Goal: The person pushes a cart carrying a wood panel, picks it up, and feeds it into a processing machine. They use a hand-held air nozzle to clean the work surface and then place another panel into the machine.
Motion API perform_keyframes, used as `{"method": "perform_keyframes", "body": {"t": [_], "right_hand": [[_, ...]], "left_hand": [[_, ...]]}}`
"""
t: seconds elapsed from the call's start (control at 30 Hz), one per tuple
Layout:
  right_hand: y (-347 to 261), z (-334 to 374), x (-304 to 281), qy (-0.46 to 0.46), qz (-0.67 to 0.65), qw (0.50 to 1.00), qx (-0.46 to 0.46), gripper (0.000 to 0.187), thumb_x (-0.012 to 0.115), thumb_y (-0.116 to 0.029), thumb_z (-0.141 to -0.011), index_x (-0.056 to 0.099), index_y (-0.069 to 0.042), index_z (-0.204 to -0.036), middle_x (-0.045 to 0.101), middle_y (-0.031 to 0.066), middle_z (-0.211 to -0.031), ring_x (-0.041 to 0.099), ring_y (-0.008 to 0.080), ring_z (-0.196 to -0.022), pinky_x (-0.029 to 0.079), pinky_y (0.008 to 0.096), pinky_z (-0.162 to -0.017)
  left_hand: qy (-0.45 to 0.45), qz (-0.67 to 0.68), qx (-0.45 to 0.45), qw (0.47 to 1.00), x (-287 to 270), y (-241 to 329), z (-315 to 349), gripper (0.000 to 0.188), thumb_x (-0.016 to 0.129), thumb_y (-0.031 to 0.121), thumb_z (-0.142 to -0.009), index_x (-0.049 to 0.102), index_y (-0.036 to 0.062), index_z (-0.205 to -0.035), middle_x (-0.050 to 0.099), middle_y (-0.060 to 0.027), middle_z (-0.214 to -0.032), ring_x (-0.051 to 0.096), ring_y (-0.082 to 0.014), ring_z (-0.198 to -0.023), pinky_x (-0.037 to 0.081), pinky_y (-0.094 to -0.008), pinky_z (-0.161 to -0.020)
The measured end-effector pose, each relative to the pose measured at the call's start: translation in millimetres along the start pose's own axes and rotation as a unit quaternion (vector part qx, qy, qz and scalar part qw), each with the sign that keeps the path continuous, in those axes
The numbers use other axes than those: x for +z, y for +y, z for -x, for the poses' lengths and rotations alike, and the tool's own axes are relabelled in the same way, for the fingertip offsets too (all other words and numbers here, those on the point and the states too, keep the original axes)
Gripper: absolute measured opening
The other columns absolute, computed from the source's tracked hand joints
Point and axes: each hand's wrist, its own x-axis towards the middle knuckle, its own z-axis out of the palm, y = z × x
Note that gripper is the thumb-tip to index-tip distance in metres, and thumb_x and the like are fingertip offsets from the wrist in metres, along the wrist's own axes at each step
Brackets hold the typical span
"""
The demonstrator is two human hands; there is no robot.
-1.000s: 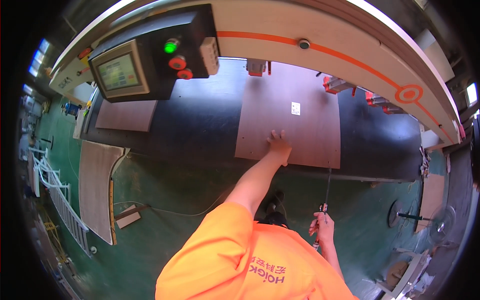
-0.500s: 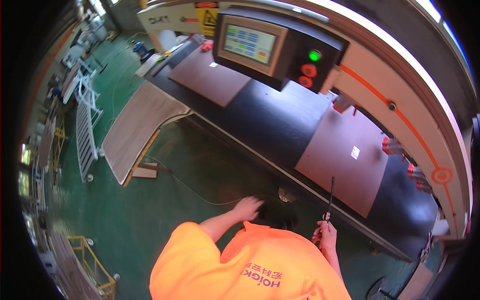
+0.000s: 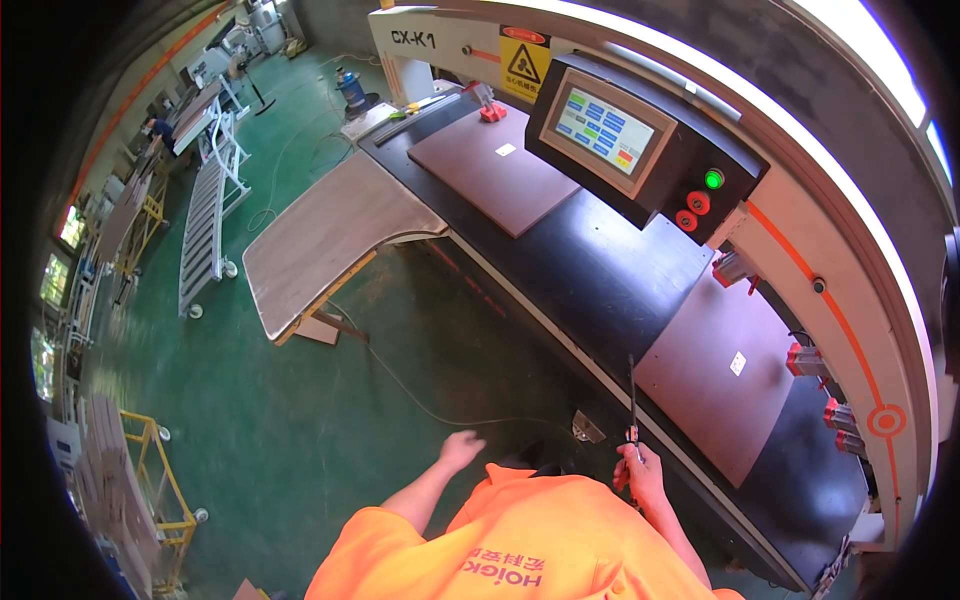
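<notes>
My right hand [image 3: 640,470] is closed round the handle of a thin-rodded tool [image 3: 633,400]. Its long dark rod points up and away, and its exact kind does not show. Beside it is the front edge of a machine table [image 3: 620,290] with a black top. My left hand [image 3: 461,451] hangs over the green floor, fingers curled, with nothing visible in it. One brown panel [image 3: 720,375] lies on the table beyond my right hand, and another brown panel [image 3: 490,170] lies farther left. Each carries a small white label.
Above the table runs a beam with a control screen [image 3: 600,132], buttons and red-tipped clamps [image 3: 735,270]. A curved grey-brown board [image 3: 340,230] juts out at the table's left end. A thin hose [image 3: 400,395] crosses the floor. Carts [image 3: 160,480] stand left; a person works far off.
My left hand has drawn back, its fingers now more curled. The right hand keeps hold of the tool, which now points more straight up. The whole view has turned, showing more of the table's far end.
</notes>
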Motion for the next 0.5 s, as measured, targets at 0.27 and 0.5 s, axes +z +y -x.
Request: {"method": "perform_keyframes", "body": {"t": [0.27,0.5], "right_hand": [[16.0,27.1,-11.7,-0.002,0.033,0.999,0.021,0.034,0.051,-0.033,-0.099,0.056,0.001,-0.098,0.058,0.0076,-0.062,0.057,0.0165,-0.048,0.046,0.0285,-0.045],[29.9,54.5,-27.9,-0.017,0.050,0.998,0.042,0.031,0.050,-0.031,-0.099,0.058,-0.001,-0.097,0.059,0.0060,-0.063,0.056,0.0140,-0.050,0.045,0.0269,-0.046]], "left_hand": [[0.174,0.194,0.512,0.819,-163.0,301.6,85.7,0.013,0.065,0.003,-0.083,0.065,0.0012,-0.096,0.065,-0.0047,-0.090,0.060,-0.0114,-0.079,0.049,-0.0250,-0.072],[0.356,0.046,0.800,0.482,-224.5,386.7,245.7,0.092,0.059,0.064,-0.080,0.041,-0.0139,-0.126,0.052,-0.0315,-0.126,0.055,-0.0318,-0.114,0.041,-0.0473,-0.095]]}}
